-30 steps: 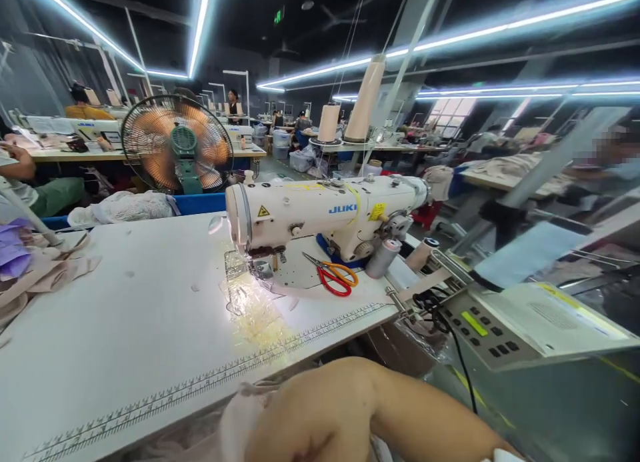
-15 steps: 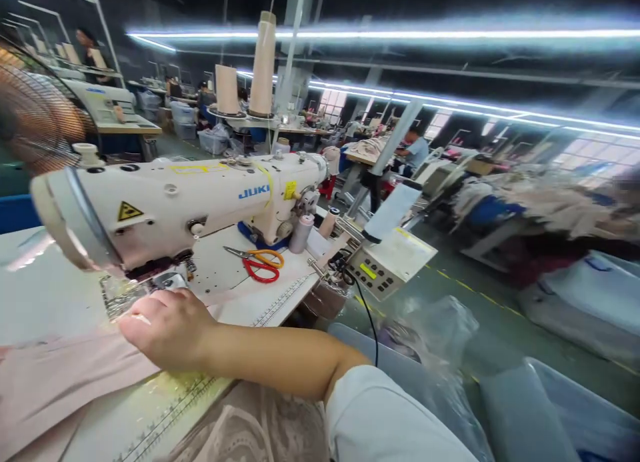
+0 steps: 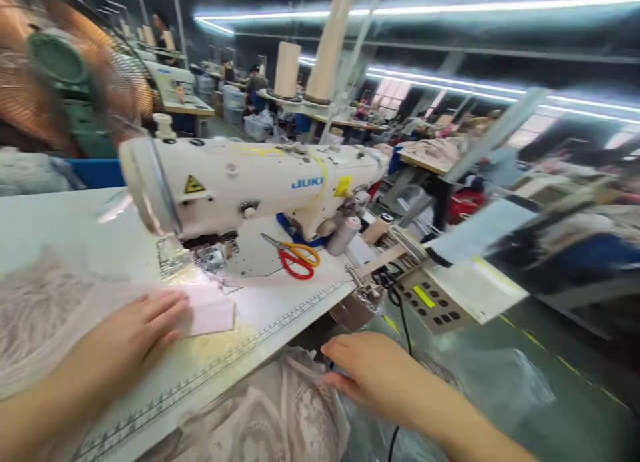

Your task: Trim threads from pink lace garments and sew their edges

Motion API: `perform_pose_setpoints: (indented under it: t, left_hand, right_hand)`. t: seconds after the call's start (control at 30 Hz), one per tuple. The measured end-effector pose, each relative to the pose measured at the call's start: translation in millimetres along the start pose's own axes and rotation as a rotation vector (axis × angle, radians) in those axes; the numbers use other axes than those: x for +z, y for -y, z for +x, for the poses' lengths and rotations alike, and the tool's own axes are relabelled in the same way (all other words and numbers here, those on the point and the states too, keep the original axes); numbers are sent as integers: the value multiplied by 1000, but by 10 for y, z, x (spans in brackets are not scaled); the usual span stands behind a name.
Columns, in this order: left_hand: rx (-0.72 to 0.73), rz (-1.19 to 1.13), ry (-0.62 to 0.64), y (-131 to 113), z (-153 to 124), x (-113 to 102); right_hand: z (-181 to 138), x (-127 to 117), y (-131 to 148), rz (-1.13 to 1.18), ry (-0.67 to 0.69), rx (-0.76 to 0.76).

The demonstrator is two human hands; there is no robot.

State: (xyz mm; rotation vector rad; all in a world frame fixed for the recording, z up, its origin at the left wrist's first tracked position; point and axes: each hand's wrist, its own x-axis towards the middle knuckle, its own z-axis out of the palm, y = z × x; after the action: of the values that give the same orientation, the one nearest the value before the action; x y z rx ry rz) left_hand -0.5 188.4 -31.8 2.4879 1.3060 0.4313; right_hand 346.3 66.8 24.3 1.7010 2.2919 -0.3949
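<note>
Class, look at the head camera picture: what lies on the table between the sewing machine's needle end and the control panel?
In the head view, scissors with red and orange handles lie between the needle end and the control panel.

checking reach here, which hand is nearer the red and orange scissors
Left. The left hand lies flat on the pink fabric piece, just left of the scissors. The right hand is lower, off the table edge, at the lace fabric.
</note>
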Motion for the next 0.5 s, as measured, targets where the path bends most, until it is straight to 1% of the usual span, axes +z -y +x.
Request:
perform_pose_setpoints:
  t: [0.03, 0.1, 0.17, 0.27, 0.37, 0.5]
  left_hand:
    - [18, 93, 34, -54, 0, -4]
    - [100, 187, 120, -128, 35, 9]
    - [171, 243, 128, -152, 68, 32]
    - [212, 318, 102, -117, 44, 57]
    - [222, 386, 74, -61, -36, 50]
    - [237, 439, 5, -83, -92, 32]
  right_hand:
    - [65, -17, 25, 24, -43, -39]
    - [238, -17, 127, 78, -102, -140]
    - [395, 0, 257, 109, -119, -246]
    - [541, 3, 400, 102, -111, -337]
    - [622, -9, 450, 106, -117, -380]
    - [754, 6, 478, 181, -195, -451]
